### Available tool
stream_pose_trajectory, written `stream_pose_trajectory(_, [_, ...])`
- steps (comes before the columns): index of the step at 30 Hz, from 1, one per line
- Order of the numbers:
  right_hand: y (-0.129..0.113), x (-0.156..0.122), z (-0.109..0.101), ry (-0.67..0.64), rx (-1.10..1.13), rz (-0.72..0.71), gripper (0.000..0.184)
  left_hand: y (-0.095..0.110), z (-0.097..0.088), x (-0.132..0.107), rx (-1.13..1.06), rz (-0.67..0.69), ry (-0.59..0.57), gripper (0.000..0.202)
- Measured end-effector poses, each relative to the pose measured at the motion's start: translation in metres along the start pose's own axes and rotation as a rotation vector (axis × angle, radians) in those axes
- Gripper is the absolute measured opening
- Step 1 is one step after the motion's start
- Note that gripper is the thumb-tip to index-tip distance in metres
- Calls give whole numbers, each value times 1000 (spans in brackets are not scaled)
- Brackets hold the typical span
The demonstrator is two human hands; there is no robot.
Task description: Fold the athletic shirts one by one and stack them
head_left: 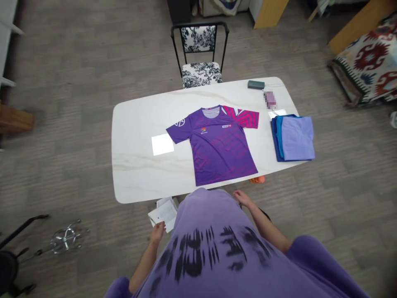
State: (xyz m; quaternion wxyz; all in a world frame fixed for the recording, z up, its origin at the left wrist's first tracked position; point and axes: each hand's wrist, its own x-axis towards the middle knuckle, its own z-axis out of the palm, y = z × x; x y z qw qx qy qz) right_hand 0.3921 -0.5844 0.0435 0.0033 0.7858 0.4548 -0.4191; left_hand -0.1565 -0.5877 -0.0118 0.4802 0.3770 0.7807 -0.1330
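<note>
A purple short-sleeved T-shirt [221,145] lies flat, front up, on the white table [136,165]. Its neck points to the far side, and one sleeve has pink stripes. My left hand [158,231] hangs below the near edge, beside some papers [166,213], its fingers loosely bent with nothing visible in them. Off the near edge, a little below the shirt's hem, is my right hand [242,198], fingers loosely apart and holding nothing. Neither hand touches the shirt. A stack of folded clothes [297,138], lilac on top of blue ones, rests at the table's right end.
At the far right of the table lie a dark green case [256,85] and a blurred pinkish item [269,99]. A patterned chair [201,74] stands behind the table. Something orange [258,179] shows under the near edge. A chrome-based stand [65,239] is at lower left.
</note>
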Motion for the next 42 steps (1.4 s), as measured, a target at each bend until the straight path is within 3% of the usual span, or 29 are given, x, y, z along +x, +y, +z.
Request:
stream_pose_trajectory(4, [-33,4,20,-104,4,73,31,24,-39,51,-106,146,67,37])
stream_pose_trajectory(8, [-94,18,48,-119,2,126,29,74,-105,121,-137,264,115,43])
stream_pose_trajectory(11, [-147,42,76,-124,-17,148,28,138,-155,185,-139,345,140,45])
stream_pose_trajectory(15, [-205,81,111,-111,-63,158,31,253,-202,273,-175,438,195,53])
stream_pose_trajectory(18, [-234,103,127,-99,-103,179,34,349,-220,322,-204,499,243,56])
stream_pose_trajectory(21, [-250,118,136,-97,-134,205,39,433,-220,352,-197,527,259,55])
stream_pose_trajectory(23, [-254,124,140,-101,-148,223,42,474,-213,366,-161,511,275,59])
stream_pose_trajectory(25, [-253,127,144,-110,-153,239,37,503,-204,376,-107,483,313,68])
stream_pose_trajectory(28, [-244,124,147,-131,-147,246,29,529,-192,386,-20,470,365,72])
stream_pose_trajectory(32, [-229,108,147,-137,-117,217,26,543,-182,391,43,470,374,52])
stream_pose_trajectory(37, [-213,90,144,-98,-55,171,23,532,-185,387,14,508,271,46])
stream_pose_trajectory(42, [-197,82,142,-72,12,142,24,515,-196,374,-46,540,181,59])
